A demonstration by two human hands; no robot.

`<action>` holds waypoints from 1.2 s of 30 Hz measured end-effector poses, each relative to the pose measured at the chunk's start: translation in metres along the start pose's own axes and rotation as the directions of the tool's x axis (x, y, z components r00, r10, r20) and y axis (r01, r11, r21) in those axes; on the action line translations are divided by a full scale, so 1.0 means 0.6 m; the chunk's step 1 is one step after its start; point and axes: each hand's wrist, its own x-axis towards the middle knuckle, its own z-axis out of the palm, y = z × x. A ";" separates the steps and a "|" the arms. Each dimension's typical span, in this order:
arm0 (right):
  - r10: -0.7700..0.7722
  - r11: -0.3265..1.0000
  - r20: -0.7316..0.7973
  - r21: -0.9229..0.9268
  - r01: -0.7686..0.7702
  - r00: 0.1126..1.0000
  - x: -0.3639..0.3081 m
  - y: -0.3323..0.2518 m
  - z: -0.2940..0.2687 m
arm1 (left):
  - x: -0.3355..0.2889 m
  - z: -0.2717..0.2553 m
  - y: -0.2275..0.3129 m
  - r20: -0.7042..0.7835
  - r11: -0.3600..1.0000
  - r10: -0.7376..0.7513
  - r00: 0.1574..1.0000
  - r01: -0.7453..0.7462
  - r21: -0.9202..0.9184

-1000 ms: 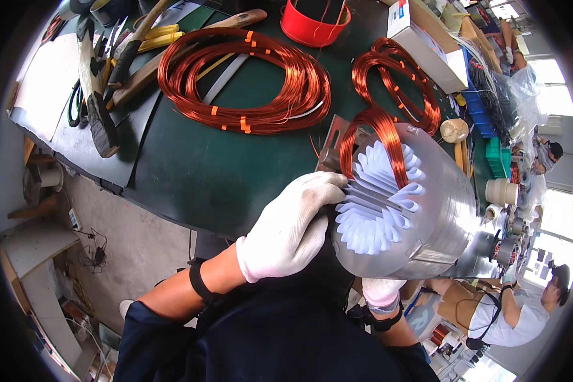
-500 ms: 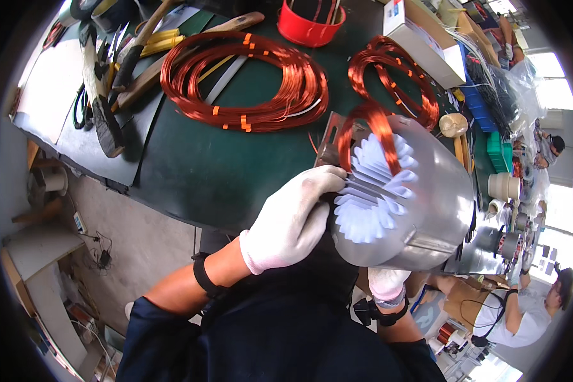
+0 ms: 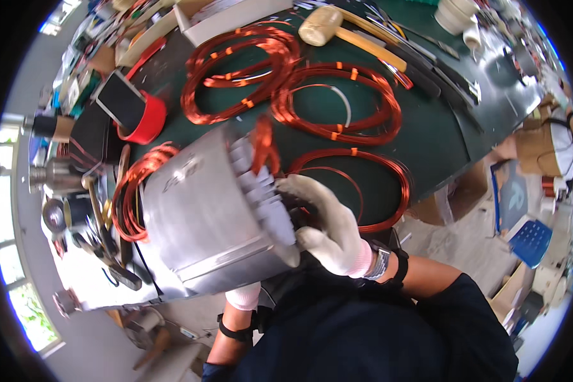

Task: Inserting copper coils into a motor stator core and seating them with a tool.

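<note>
A silver metal motor stator (image 3: 194, 210) lies tilted before me, with its slotted end facing right. White slot liners (image 3: 261, 191) fan out around that end, and a loop of copper wire (image 3: 264, 146) rises from them. My right hand (image 3: 331, 223), in a white glove, is closed at this end, thumb and fingers bent around the rim by the liners. What lies deep between its fingers is dark and partly hidden. My left hand (image 3: 243, 297), also gloved, is under the near side of the stator; its fingers are hidden behind the metal.
Taped copper wire coils (image 3: 337, 130) lie on the dark green table (image 3: 436, 137) beyond the stator, and another coil (image 3: 130, 197) is to its left. A mallet (image 3: 321, 27) lies at the back. A red container (image 3: 149, 118) holds a phone-like device (image 3: 121, 99). Hammers and tools crowd the left.
The view has swung round. The slotted end in sight faced left with my left hand on it; now one faces right with my right hand there, and my left hand is underneath.
</note>
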 end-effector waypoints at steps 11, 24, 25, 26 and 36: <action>-0.024 0.999 0.090 -0.023 0.026 0.996 0.003 0.008 -0.014 | 0.010 -0.001 0.002 -0.026 0.938 0.109 0.994 -0.094 0.334; -0.115 0.987 0.128 -0.101 0.128 0.985 0.014 0.018 -0.021 | -0.012 -0.017 0.014 -0.079 0.771 0.271 0.959 -0.167 0.614; -0.129 0.985 0.127 -0.101 0.142 0.984 0.015 0.018 -0.021 | -0.009 -0.016 0.016 -0.080 0.753 0.290 0.954 -0.176 0.634; -0.145 0.982 0.125 -0.100 0.157 0.982 0.015 0.017 -0.021 | -0.004 -0.010 0.015 -0.080 0.734 0.310 0.947 -0.184 0.653; -0.229 0.960 0.124 -0.137 0.245 0.966 0.033 -0.031 -0.053 | 0.035 -0.039 0.024 -0.249 0.887 0.245 0.937 -0.113 0.447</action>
